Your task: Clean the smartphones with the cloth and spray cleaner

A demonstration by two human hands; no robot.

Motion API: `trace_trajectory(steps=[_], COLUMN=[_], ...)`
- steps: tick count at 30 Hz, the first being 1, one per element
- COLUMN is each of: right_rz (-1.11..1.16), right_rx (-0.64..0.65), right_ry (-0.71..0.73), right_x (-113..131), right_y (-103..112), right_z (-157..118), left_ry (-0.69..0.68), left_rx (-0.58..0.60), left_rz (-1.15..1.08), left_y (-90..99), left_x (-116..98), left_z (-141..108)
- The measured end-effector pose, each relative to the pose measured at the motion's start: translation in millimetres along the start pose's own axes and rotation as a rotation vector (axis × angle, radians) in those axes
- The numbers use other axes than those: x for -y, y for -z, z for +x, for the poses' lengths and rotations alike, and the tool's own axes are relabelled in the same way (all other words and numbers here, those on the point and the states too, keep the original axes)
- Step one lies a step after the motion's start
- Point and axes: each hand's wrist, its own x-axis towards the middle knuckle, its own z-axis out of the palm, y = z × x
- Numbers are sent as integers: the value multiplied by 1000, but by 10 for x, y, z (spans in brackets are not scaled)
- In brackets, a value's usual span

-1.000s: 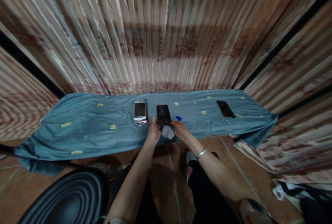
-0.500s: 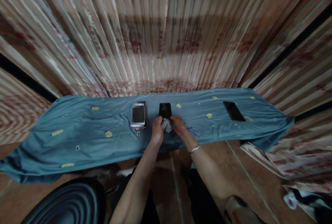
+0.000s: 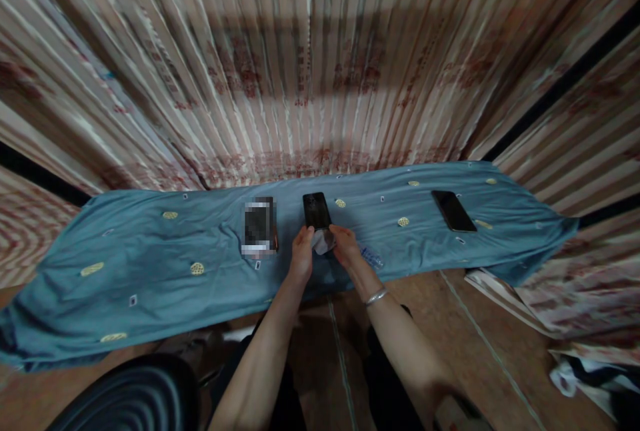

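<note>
A dark phone (image 3: 317,210) is at the middle of the blue cloth, its near end between my two hands. My left hand (image 3: 302,251) pinches its near left corner, and my right hand (image 3: 345,244) grips the near right corner. A crumpled pale grey cloth (image 3: 323,242) sits between my hands, just below the phone; whether my fingers also hold it I cannot tell. Left of them lies a stack of phones (image 3: 259,226), partly blurred out. Another black phone (image 3: 454,211) rests farther right. A small clear and blue plastic item (image 3: 372,257) lies beside my right wrist.
The blue patterned cloth (image 3: 150,244) covers a long table in front of a pleated curtain (image 3: 320,71). A black ridged round stool (image 3: 130,398) stands at the lower left. Dark bars run along both sides. White items (image 3: 565,378) lie at the lower right.
The view has shifted slightly. The phone between my hands has turned a little, its far end leaning left. Both hands keep their hold on it.
</note>
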Motion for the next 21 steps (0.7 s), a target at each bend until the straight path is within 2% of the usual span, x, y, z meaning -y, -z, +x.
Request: trace_trajectory(steps=[1, 3, 10, 15, 17, 21], right_rz=[4, 11, 8, 16, 25, 46], right_rx=[12, 42, 120, 162, 174, 207], right_ry=[2, 0, -31, -61, -75, -93], right_x=[2, 8, 57, 101, 126, 204], right_y=[3, 10, 69, 152, 175, 215], right_z=[-30, -99, -270, -377, -410, -439], left_ry=[-75, -128, -112, -32, -20, -77], left_rx=[-20, -46, -3, -91, -90, -92], left_rz=[31, 67, 190, 265, 305, 380], left_y=[-11, -33, -22, 10, 41, 128], left_x=[4, 4, 5, -10, -49, -132], left_z=[8, 17, 47, 15, -30, -141])
